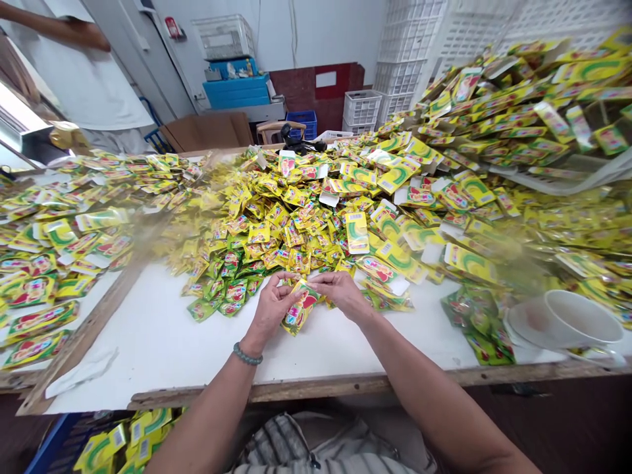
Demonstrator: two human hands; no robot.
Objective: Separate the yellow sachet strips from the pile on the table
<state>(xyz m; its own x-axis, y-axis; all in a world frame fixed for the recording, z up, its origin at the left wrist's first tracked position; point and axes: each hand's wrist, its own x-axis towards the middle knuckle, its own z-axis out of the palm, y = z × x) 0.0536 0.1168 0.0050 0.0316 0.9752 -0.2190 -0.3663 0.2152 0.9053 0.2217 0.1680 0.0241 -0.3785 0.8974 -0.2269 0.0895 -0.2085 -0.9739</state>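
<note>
My left hand (pixel 273 308) and my right hand (pixel 340 291) meet over the white table (pixel 162 342), both pinching a small stack of yellow-green sachets (pixel 300 309). My left wrist carries a green bead bracelet (pixel 247 356). Just beyond my fingers lies a big heap of the same yellow sachets (pixel 316 210), spread across the whole table. The sachets in my hands hang down toward the table's front edge.
A white cup on a saucer (pixel 577 319) stands at the right. Sachets fill a blue crate (pixel 106 444) below the table's left front. White crates (pixel 405 72) and blue bins (pixel 237 89) stand at the back wall. Another person's arm (pixel 64 26) reaches in at top left.
</note>
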